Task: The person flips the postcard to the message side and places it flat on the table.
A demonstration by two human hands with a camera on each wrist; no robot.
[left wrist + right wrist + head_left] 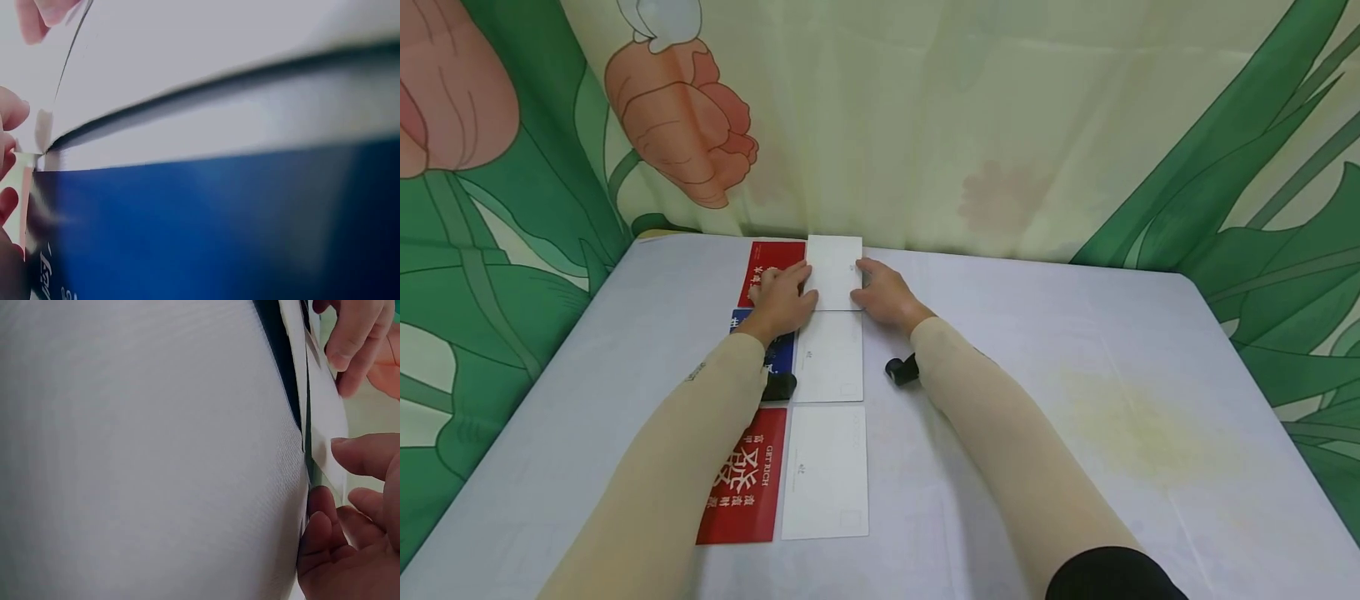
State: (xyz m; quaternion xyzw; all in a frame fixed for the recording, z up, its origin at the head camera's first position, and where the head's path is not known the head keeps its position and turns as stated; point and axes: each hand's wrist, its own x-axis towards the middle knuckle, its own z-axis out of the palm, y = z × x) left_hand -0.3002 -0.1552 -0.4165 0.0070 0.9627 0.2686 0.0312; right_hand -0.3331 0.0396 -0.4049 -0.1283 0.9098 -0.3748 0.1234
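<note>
A white postcard (835,273), blank side up with small print near its right edge, is at the table's far edge between my two hands. My left hand (781,302) holds its left edge with thumb and index finger, the other fingers spread over a red card (775,252). My right hand (886,292) grips the right edge between thumb and fingers. In the right wrist view the right thumb (362,456) is at the edge of the postcard (326,406). Below it lie a second white postcard (830,357) and a third (825,471) in a column.
Left of the white column lie a blue card (782,354), partly under my left forearm, and a red card (760,475) lettered GET RICH. A white cloth covers the table (1075,375). Behind it hangs a floral curtain (925,125). Each wrist carries a black camera.
</note>
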